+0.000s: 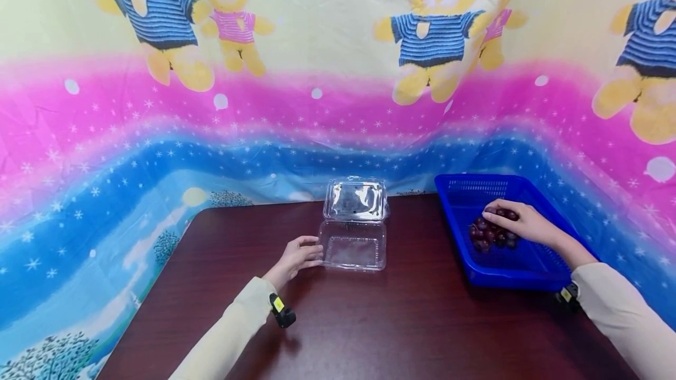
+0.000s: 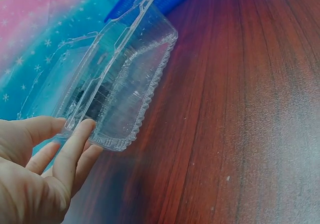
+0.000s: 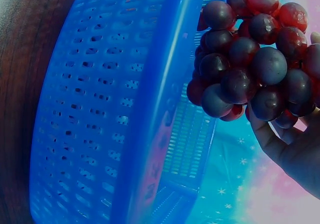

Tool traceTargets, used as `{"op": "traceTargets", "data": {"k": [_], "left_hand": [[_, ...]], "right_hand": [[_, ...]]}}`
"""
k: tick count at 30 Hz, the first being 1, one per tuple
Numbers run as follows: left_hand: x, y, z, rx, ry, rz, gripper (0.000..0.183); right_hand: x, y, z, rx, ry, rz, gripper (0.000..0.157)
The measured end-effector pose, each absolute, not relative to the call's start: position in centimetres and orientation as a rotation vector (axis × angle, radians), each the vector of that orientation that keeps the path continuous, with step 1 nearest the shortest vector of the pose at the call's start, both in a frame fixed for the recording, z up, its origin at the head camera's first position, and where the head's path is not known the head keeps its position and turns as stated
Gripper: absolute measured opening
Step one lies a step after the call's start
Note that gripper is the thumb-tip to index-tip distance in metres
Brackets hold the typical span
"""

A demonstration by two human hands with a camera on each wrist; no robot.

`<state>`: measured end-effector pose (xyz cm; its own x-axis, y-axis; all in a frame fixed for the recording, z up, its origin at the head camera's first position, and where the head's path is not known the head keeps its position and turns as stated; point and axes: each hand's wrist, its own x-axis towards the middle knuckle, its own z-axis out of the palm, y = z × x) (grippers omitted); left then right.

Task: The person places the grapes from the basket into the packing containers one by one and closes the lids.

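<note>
A clear plastic clamshell box (image 1: pixel 352 253) stands on the table, its lid (image 1: pixel 355 199) tipped back. At its left side my left hand (image 1: pixel 296 258) pinches the rim. Thumb and fingers meet at the box's corner in the left wrist view, where the box (image 2: pixel 145 79) appears tilted beside the hand (image 2: pixel 42 169). Over on the right, my right hand (image 1: pixel 525 224) holds a bunch of dark red grapes (image 1: pixel 483 236) within the blue basket (image 1: pixel 520 279). In the right wrist view fingers curl under the grapes (image 3: pixel 245 54), close by the basket's slotted wall (image 3: pixel 95 104).
The dark reddish wooden table (image 1: pixel 359 327) runs under both containers. Behind it hangs a cloth (image 1: pixel 317 116) printed with bears and snowflakes, touching the table's back edge. A black wrist camera (image 1: pixel 282 311) sits at the left sleeve.
</note>
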<state>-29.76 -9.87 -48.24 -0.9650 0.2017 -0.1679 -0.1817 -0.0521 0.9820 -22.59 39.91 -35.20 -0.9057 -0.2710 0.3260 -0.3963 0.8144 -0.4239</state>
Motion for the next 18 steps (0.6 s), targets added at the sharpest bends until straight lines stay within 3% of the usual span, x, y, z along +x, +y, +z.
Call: {"op": "traceTargets", "data": {"k": [6,18], "left_hand": [[-29.7,-9.6,-48.3,-0.015,1.957,2.111,0.044],[-29.0,-8.9,-48.9,-0.004,1.972,2.104,0.044]], "right_hand": [[-21.6,38.8,-34.1,0.525,-2.747,0.726,0.012],[-24.0,40.9,-36.1,0.521,-2.764,0.720,0.015]]}}
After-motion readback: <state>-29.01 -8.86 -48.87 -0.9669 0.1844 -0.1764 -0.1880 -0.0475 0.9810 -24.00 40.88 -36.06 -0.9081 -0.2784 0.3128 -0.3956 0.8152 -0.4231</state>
